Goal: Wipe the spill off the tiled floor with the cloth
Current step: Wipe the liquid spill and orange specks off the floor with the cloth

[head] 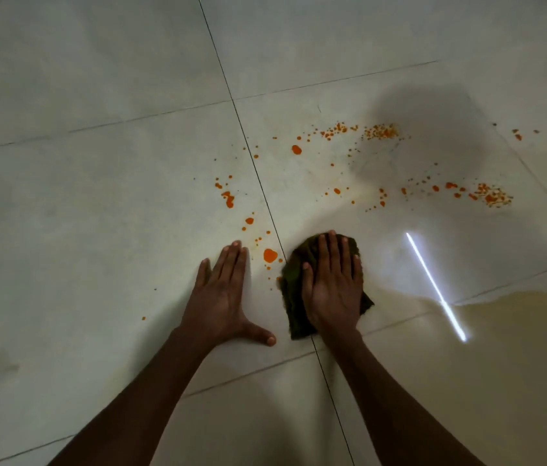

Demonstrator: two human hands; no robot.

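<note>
A dark green cloth (294, 280) lies bunched on the pale tiled floor (97, 213), just right of a tile joint. My right hand (332, 284) presses flat on it with straight fingers. My left hand (223, 290) rests flat on the bare tile to the left, thumb spread, holding nothing. An orange spill is scattered over the tiles: a large drop (269, 255) between the two hands, blotches (228, 198) further up left, and speckled trails at the upper right (379, 132) and right (492, 195).
Dark grout lines (258, 176) cross the floor. A bright reflection of a tube light (433, 284) streaks the glossy tile to the right. A round shadow (427, 129) falls over the upper right spill. A yellowish area (517, 331) covers the floor at the lower right.
</note>
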